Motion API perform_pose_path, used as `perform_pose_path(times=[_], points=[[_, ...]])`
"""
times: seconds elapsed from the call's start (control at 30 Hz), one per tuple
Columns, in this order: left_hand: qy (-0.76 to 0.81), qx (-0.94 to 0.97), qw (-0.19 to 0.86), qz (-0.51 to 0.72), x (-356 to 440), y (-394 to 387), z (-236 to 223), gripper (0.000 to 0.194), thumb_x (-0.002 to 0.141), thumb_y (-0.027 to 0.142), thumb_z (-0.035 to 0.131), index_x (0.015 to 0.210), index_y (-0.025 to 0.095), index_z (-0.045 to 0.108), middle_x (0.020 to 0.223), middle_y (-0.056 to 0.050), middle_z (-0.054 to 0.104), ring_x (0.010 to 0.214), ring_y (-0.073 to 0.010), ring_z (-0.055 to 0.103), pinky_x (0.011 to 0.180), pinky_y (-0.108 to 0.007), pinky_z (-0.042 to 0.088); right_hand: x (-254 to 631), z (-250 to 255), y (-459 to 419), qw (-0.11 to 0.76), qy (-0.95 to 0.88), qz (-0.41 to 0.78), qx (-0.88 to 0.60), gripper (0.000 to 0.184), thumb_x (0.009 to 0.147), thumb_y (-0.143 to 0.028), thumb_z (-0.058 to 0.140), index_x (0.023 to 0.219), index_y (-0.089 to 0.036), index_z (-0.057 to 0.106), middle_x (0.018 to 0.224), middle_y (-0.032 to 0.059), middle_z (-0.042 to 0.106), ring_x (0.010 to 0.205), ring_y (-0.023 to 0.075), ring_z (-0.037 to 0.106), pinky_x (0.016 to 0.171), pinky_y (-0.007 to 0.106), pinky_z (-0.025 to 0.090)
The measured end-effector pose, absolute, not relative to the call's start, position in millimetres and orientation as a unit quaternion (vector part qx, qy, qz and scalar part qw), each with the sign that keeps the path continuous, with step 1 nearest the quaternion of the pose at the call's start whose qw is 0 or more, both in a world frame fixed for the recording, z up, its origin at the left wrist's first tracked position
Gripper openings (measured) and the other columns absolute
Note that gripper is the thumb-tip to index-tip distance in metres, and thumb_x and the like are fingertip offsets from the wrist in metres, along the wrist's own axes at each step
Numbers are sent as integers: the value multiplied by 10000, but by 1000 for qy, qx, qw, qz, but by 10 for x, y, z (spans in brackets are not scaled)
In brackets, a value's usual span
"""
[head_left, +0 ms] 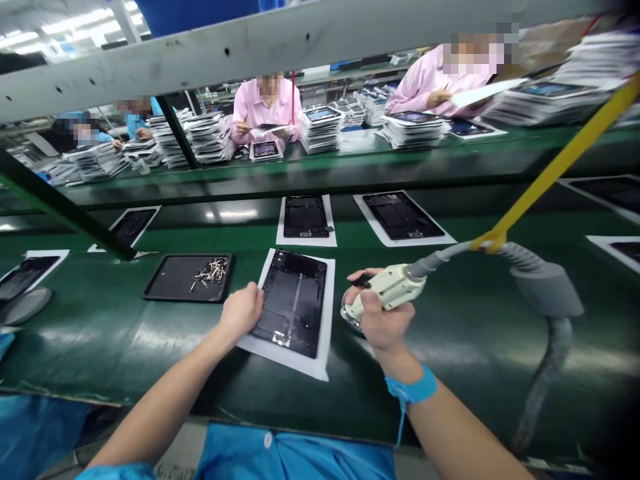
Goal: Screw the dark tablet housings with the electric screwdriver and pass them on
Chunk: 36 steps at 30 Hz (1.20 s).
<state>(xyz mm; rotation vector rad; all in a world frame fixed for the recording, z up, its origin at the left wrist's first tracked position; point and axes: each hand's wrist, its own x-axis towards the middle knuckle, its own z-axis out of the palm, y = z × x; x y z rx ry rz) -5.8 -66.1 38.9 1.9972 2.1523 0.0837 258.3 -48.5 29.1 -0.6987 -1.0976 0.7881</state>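
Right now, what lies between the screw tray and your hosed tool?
Head view: between the screw tray and hosed tool lie the black tablet back on its white sheet, touched by your left hand.

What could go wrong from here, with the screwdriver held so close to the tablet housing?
The powered screwdriver in the right hand could slip and scratch the tablet housing under the left hand. The grey hose may pull on the tool and upset its aim. The loose screws in the black tray might spill if bumped.
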Motion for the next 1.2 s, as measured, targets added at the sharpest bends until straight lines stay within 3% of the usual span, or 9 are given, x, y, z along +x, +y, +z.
perform_pose_path(times=[0.2,0.43,0.57,0.73,0.8,1.0,1.1,1.2], points=[[696,639,174,277,-448,-27,581,226,938,415,573,852,215,636,790,-32,736,737,-208,691,671,-285,492,2631,316,-459,717,-506,339,-340,268,890,-403,757,1034,-205,647,859,37,712,510,139,640,460,281,549],[759,497,74,415,-1141,1049,747,201,865,359,611,814,170,660,768,-48,703,749,-208,655,704,-291,493,2686,229,-384,708,-516,327,-355,246,894,-390,750,1018,-206,642,864,37,712,537,146,644,508,297,555],[818,437,32,372,-1515,1473,767,189,877,334,598,828,163,659,791,-68,696,776,-222,659,765,-323,523,2698,173,-381,697,-523,337,-358,234,907,-356,736,1066,-210,646,881,32,715,556,140,641,533,293,558],[851,435,-11,295,-1474,1636,773,255,850,298,636,1019,115,691,1067,-224,713,1069,-390,666,945,-501,509,2705,145,-384,691,-528,324,-373,263,886,-355,749,1084,-210,654,899,46,730,603,165,665,569,321,581],[828,514,-33,221,-1225,1620,726,306,862,321,639,1088,124,701,1174,-248,694,1149,-416,644,991,-530,492,2711,132,-380,687,-529,322,-380,279,884,-367,747,1093,-207,655,923,59,735,653,184,688,589,332,591],[522,851,52,30,-184,1534,395,333,949,275,559,1230,202,722,1312,-117,681,1192,-269,662,1068,-354,491,2731,115,-380,682,-545,320,-369,253,904,-327,731,1115,-215,648,951,58,735,712,187,704,605,316,582],[495,868,12,-38,122,1544,285,364,987,239,514,1303,189,690,1330,-126,657,1189,-259,655,1049,-356,506,2732,126,-384,676,-549,313,-379,257,902,-343,736,1104,-212,645,947,61,734,718,188,704,599,307,575],[508,859,-22,-63,207,1552,237,341,1019,216,465,1254,179,709,1259,-137,664,1144,-267,655,997,-368,528,2724,153,-389,671,-554,311,-382,239,913,-357,724,1092,-218,646,944,62,735,718,186,703,600,299,569]])
